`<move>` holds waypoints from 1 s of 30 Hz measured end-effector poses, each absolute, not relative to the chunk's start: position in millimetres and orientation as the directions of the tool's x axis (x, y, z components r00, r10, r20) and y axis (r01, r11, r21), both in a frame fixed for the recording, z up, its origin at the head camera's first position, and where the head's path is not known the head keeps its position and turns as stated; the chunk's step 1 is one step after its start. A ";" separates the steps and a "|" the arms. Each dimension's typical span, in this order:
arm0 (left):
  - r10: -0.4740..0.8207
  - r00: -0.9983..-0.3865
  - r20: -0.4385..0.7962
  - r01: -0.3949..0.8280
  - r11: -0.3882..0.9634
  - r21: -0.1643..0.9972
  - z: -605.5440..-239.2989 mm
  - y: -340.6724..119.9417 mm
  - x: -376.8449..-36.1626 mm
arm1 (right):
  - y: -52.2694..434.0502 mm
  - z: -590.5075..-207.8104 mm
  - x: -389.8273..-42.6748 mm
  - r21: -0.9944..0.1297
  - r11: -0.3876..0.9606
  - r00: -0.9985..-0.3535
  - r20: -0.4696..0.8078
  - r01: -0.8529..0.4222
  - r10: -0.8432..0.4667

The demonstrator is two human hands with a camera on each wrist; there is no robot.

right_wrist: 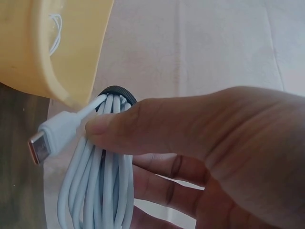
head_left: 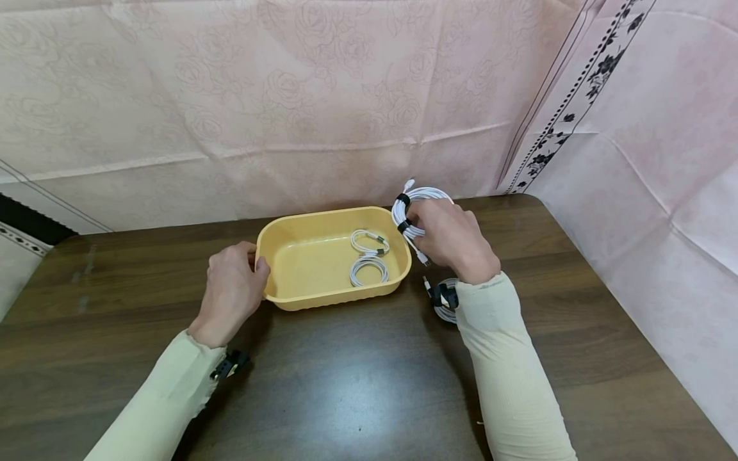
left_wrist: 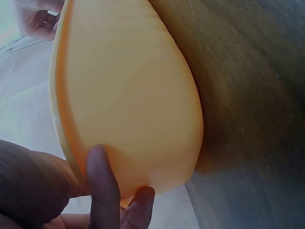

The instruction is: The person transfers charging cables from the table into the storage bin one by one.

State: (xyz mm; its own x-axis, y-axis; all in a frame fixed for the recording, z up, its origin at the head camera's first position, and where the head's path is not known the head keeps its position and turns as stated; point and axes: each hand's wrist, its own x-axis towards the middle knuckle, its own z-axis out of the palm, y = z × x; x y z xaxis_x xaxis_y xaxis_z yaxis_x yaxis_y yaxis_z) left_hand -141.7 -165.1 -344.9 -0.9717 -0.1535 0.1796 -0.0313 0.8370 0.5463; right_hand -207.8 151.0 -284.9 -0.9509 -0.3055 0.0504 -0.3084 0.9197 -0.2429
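A yellow plastic tub stands on the dark wooden table. Two coiled white cables lie inside it at the right. My left hand grips the tub's left rim, thumb over the edge; the left wrist view shows the fingers against the tub's outer wall. My right hand holds a coiled white cable bound with black ties just beyond the tub's right end. In the right wrist view the thumb presses on the coil, whose USB plug sticks out left.
Another coiled white cable with a black tie lies on the table under my right wrist. Pink patterned cloth hangs behind and to the right of the table. The table's near half is bare wood.
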 end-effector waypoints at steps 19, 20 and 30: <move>-0.148 -0.972 0.182 -0.024 0.834 0.551 -345.1 -165.1 -141.7 | 151.2 -282.8 -206.1 -0.242 0.921 -0.952 0.054 -0.304 -0.300; -0.148 -0.972 0.183 -0.023 0.835 0.550 -345.1 -165.1 -141.8 | 151.1 -282.7 -206.0 -0.241 0.921 -0.952 0.054 -0.305 -0.301; -0.149 -0.971 0.189 -0.023 0.839 0.544 -344.9 -165.4 -142.1 | 149.2 -282.4 -204.9 -0.234 0.919 -0.948 0.050 -0.317 -0.314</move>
